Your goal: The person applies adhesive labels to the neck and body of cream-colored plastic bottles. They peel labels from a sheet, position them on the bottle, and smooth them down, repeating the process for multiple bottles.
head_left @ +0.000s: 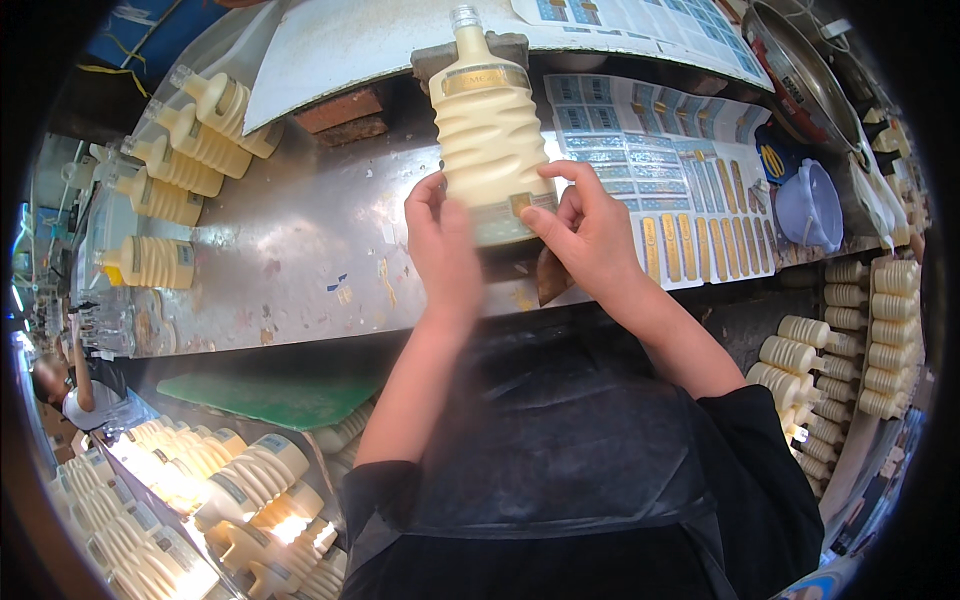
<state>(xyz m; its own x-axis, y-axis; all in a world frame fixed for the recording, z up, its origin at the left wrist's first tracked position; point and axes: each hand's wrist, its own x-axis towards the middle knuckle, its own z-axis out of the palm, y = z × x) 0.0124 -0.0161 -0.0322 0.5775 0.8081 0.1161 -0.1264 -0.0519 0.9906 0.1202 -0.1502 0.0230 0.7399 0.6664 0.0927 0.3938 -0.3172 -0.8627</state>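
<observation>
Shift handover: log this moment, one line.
left hand: at cream bottle, left side | right hand: at lower label | label sheet: bottle's right

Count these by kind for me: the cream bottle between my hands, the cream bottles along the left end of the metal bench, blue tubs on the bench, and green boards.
Cream bottle between your hands: 1
Cream bottles at the left end: 5
Blue tub: 1
Green board: 1
Total: 8
</observation>
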